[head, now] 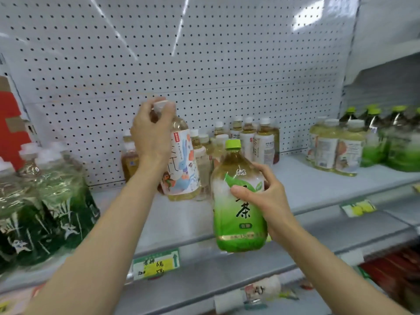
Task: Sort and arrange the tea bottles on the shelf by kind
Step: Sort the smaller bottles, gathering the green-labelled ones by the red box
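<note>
My left hand (152, 135) grips the neck and white cap of a large pale tea bottle with a white illustrated label (181, 164), held a little above the grey shelf (318, 185). My right hand (266, 196) grips the body of a large green-label tea bottle with a green cap (238, 198), held in front of the shelf's front edge. Behind them stand several small white-cap tea bottles (254, 137) against the pegboard.
Shrink-wrapped dark green bottles (45, 201) fill the shelf's left end. At the right stand a wrapped pack of white-label bottles (336, 146) and green-cap bottles (395, 137). Price tags (156, 264) hang on the shelf's front rail. A lower shelf holds more goods.
</note>
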### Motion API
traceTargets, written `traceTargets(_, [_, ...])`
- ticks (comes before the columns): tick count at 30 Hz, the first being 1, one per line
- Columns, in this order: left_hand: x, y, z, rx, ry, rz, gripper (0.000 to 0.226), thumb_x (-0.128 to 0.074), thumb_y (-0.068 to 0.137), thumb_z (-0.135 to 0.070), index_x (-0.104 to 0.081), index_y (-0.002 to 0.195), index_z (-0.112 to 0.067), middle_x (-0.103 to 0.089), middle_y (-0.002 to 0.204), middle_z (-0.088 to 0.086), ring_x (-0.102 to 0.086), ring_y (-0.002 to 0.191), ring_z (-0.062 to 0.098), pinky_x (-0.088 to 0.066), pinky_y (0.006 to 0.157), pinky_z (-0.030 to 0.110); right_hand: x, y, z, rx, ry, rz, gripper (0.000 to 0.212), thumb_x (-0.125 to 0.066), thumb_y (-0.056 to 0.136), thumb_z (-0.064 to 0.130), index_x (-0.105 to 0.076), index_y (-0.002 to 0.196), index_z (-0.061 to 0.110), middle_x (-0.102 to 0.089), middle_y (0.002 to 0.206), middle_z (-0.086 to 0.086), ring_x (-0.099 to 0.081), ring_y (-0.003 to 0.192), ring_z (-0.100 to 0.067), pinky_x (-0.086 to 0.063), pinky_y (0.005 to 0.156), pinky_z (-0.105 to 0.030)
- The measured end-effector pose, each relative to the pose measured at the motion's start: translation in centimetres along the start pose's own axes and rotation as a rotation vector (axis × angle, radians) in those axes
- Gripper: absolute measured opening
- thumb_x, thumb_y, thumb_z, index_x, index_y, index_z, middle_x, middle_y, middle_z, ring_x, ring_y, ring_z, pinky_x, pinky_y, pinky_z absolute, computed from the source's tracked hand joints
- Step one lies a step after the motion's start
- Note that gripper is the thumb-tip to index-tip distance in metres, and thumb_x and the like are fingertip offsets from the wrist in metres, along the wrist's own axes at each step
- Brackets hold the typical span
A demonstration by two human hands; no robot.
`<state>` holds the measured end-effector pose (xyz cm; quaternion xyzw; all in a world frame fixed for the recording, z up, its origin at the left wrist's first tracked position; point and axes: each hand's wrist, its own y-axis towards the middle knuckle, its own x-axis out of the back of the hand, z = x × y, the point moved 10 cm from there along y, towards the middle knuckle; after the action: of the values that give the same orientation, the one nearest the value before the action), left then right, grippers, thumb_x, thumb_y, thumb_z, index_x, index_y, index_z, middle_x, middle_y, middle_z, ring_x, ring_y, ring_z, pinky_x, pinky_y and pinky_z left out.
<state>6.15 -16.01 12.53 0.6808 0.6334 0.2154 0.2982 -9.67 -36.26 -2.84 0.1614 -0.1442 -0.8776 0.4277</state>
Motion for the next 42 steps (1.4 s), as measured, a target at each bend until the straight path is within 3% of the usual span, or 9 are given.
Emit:
traceTargets(6, [-9.8, -7.1, -1.0, 0.019, 0.017, 0.093, 0.021, -0.06, 0.094, -0.04, -0.066, 0.104, -0.022, -0.064, 0.088, -0.013, -0.055, 0.076, 0.0, -0.042, 0.067, 0.015, 12.1, -3.3, 2.4, -0.005, -0.027, -0.091, 0.063, -0.089, 0.055, 0.016, -0.061, 0.11, 0.028, -0.072, 0.095, 0.003, -0.073, 0.076, -0.01, -0.06, 0.063, -0.03])
traceTargets(8, [-12.8, -9.2, -1.3, 0.021, 0.017, 0.109, 0.014, -0.06, 0.094, -0.037, -0.062, 0.104, -0.027, -0.063, 0.09, -0.014, -0.056, 0.082, 0.001, -0.041, 0.067, 0.009, 16.0, -4.0, 2.7, -0.008, -0.039, -0.131, 0.069, -0.096, 0.052, 0.025, -0.062, 0.112, 0.03, -0.072, 0.1, -0.001, -0.074, 0.082, -0.015, -0.062, 0.068, -0.036])
traceTargets(11, [-17.1, -12.2, -0.9, 0.035, -0.008, 0.138, 0.021, -0.06, 0.093, -0.038, -0.065, 0.108, -0.024, -0.068, 0.099, -0.008, -0.062, 0.091, 0.007, -0.045, 0.073, 0.019, 21.5, -4.8, 2.3, -0.024, -0.039, -0.193, 0.083, -0.094, 0.039, 0.037, -0.062, 0.115, 0.031, -0.073, 0.105, -0.005, -0.072, 0.089, -0.035, -0.06, 0.074, -0.052])
traceTargets(23, [-36.0, -15.9, 0.8, 0.054, -0.134, 0.263, 0.037, -0.06, 0.085, -0.046, -0.064, 0.114, -0.024, -0.068, 0.108, -0.006, -0.063, 0.101, 0.014, -0.051, 0.089, 0.034, 36.7, -1.8, 1.7, -0.007, -0.035, -0.377, 0.089, -0.095, 0.039, 0.033, -0.06, 0.121, 0.027, -0.073, 0.108, -0.01, -0.072, 0.088, -0.04, -0.06, 0.074, -0.054])
traceTargets(26, [-41.2, -16.4, 1.2, 0.054, -0.132, 0.311, 0.031, -0.061, 0.092, -0.039, -0.061, 0.119, -0.023, -0.064, 0.114, -0.006, -0.057, 0.102, 0.009, -0.043, 0.086, 0.017, 40.2, 0.1, 2.1, -0.002, -0.071, -0.412, 0.086, -0.098, 0.044, 0.022, -0.06, 0.121, 0.026, -0.073, 0.108, 0.0, -0.072, 0.09, -0.037, -0.061, 0.073, -0.051])
traceTargets(30, [-46.6, -17.5, 1.4, -0.002, -0.128, 0.352, 0.022, -0.059, 0.096, -0.035, -0.054, 0.117, -0.03, -0.056, 0.119, -0.007, -0.05, 0.101, 0.002, -0.04, 0.086, 0.018, 43.8, 2.9, 3.3, 0.052, -0.148, -0.449, 0.088, -0.097, 0.04, 0.041, -0.061, 0.12, 0.035, -0.066, 0.118, 0.005, -0.068, 0.101, -0.034, -0.059, 0.08, -0.055])
traceTargets(34, [-49.9, -18.9, 3.0, -0.029, -0.096, 0.351, 0.02, -0.057, 0.097, -0.034, -0.052, 0.116, -0.03, -0.052, 0.121, -0.003, -0.049, 0.106, 0.006, -0.042, 0.092, 0.03, 46.4, 6.3, 4.2, 0.081, -0.214, -0.404, 0.079, -0.091, 0.047, 0.029, -0.058, 0.119, 0.038, -0.065, 0.103, 0.03, -0.066, 0.107, -0.025, -0.059, 0.083, -0.051])
traceTargets(38, [-51.8, -19.5, 3.5, -0.088, -0.066, 0.326, 0.026, -0.057, 0.098, -0.031, -0.054, 0.122, -0.021, -0.051, 0.121, -0.001, -0.047, 0.109, 0.009, -0.042, 0.094, 0.031, 48.8, 11.2, 4.5, 0.122, -0.248, -0.34, 0.08, -0.094, 0.048, 0.029, -0.058, 0.118, 0.045, -0.057, 0.129, 0.014, -0.057, 0.122, -0.022, -0.056, 0.092, -0.051])
traceTargets(42, [-52.4, -19.9, 2.9, -0.133, -0.009, 0.286, 0.025, -0.055, 0.1, -0.028, -0.053, 0.124, -0.019, -0.052, 0.121, 0.001, -0.048, 0.113, 0.013, -0.04, 0.093, 0.026, 50.1, 15.8, 4.2, 0.136, -0.316, -0.252, 0.079, -0.092, 0.06, 0.02, -0.054, 0.127, 0.041, -0.051, 0.133, 0.023, -0.047, 0.126, -0.002, -0.043, 0.109, -0.044])
